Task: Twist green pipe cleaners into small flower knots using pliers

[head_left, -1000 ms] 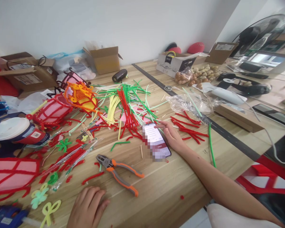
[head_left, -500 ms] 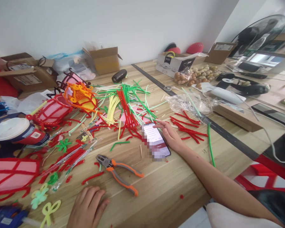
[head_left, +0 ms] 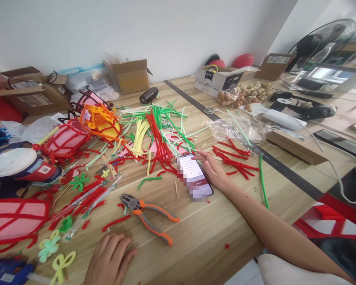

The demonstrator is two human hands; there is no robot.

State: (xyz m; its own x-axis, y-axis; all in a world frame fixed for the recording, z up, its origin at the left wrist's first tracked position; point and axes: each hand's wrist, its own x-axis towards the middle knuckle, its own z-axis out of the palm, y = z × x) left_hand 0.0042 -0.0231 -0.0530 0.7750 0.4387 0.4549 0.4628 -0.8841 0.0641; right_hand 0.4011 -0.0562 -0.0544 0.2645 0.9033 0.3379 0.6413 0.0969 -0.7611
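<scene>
A phone (head_left: 197, 174) with a lit screen lies on the wooden table (head_left: 195, 233). My right hand (head_left: 210, 168) rests at its right edge, fingers reaching over the upper part of the screen. Near the front edge, my left hand (head_left: 109, 257) lies on the table with fingers slightly bent and nothing in them. Pliers with orange and grey handles (head_left: 150, 215) lie spread between the two hands. Behind the phone are bunches of red (head_left: 157, 136), yellow (head_left: 141, 136) and green pipe cleaners (head_left: 163, 114). More red strips (head_left: 235, 160) lie right of the phone.
At the left are red and pink lanterns (head_left: 67, 138), a lidded cup (head_left: 26, 164) and a blue glue gun (head_left: 10, 273). Cardboard boxes (head_left: 132, 75) stand along the wall. Plastic wrap (head_left: 237, 128), a white box (head_left: 216, 81) and a long brown carton (head_left: 295, 146) are at the right.
</scene>
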